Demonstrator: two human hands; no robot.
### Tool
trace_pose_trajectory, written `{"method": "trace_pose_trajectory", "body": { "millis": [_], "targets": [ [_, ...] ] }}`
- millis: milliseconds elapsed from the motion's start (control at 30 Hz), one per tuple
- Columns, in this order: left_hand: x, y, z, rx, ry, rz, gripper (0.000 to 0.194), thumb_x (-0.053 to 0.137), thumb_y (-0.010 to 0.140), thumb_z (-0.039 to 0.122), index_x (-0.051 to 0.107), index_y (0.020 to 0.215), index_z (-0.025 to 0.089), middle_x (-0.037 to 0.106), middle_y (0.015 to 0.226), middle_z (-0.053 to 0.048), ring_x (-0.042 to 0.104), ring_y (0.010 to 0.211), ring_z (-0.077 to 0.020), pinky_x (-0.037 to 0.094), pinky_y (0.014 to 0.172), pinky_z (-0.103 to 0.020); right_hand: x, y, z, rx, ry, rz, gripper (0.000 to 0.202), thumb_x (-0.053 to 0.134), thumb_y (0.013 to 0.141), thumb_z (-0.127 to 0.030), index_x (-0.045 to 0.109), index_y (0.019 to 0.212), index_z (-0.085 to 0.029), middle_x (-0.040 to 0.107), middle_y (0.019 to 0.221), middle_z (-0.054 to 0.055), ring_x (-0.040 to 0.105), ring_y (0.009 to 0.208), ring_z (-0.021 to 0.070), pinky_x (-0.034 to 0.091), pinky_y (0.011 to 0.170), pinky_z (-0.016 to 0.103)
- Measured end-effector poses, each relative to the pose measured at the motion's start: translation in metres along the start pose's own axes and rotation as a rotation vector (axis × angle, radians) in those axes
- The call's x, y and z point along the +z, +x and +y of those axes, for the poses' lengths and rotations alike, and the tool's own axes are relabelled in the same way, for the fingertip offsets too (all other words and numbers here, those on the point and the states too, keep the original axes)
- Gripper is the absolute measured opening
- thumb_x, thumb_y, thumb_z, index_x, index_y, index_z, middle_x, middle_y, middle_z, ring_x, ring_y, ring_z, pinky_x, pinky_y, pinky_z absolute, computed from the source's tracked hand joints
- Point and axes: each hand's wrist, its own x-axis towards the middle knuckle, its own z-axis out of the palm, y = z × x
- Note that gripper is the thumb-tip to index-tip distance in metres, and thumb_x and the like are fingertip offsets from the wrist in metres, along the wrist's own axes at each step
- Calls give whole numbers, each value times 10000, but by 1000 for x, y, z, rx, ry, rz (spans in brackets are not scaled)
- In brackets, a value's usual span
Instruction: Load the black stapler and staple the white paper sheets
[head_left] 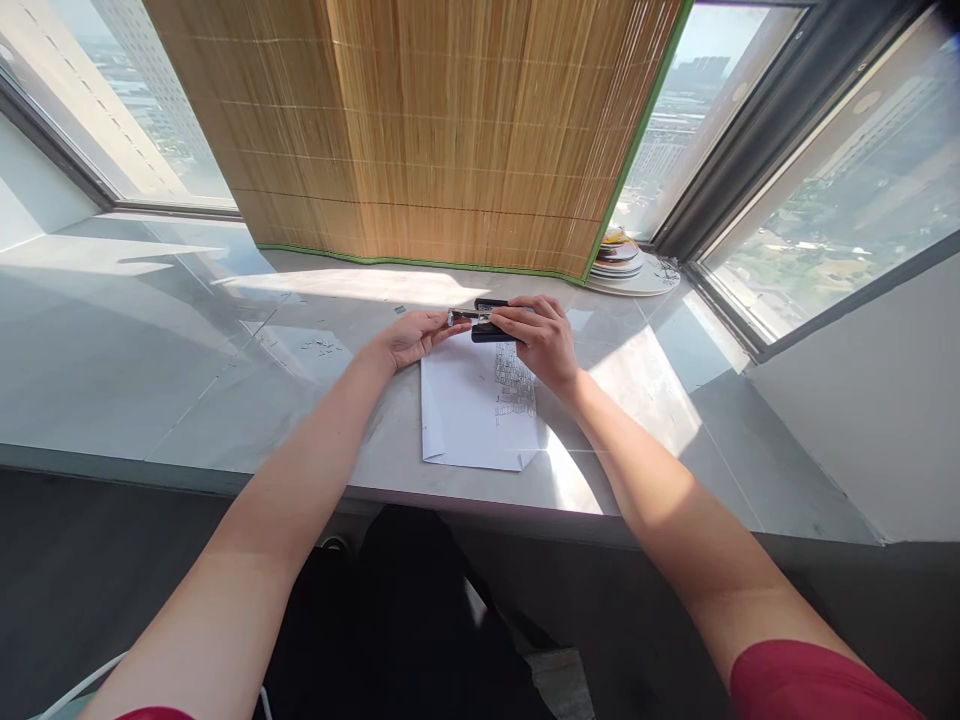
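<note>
— Two forearms reach to one white paper (472, 415) on the sill. How many staplers?
— One black stapler (491, 320) at the paper's far edge; right hand (541, 340) grips it, left hand (411, 338) pinches its front end.

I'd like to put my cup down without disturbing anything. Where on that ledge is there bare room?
Bare room: the wide ledge left of the left hand, and right of the paper. Crowded: both hands on the stapler; the plates in the far corner.
</note>
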Motion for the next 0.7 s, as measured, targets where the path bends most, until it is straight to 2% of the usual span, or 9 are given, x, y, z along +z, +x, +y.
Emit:
{"method": "trace_pose_trajectory", "body": {
  "millis": [267,400,500,567,700],
  "targets": [
    [10,-6,5,-64,-37,90,234,618,1065,76,836,983,47,803,1216,-202,762,1264,-235,524,1273,-340,1,1,0,9,-13,17,618,586,945,11,802,1307,-442,825,1276,-65,688,1257,278,487,1107,537],
    [8,-5,6,-56,-64,161,126,713,1006,49,837,993,67,808,1170,-171,779,1194,-212,553,1246,-337,1,1,1,179,-9,133,539,632,909,-37,819,1262,-400,837,1190,-12,695,1206,302,481,1111,566],
    [4,0,5,4,-102,280,81,758,980,50,834,976,77,812,1135,-143,785,1135,-177,574,1205,-284,-1,2,-3,327,78,226,282,713,902,-179,833,1127,-300,826,1067,41,712,1049,289,535,997,511],
    [2,2,4,61,-127,334,67,770,978,65,830,971,96,816,1123,-122,785,1130,-169,590,1179,-277,-3,2,-8,362,223,200,168,776,885,-317,817,1035,-253,798,959,39,697,906,247,552,864,432],
    [4,2,3,110,-81,278,81,777,970,72,830,1004,123,826,1148,-116,778,1199,-201,589,1195,-335,-6,3,-20,315,515,-37,307,849,835,-503,787,929,-217,734,831,15,623,763,185,498,714,347]
  ]
}}
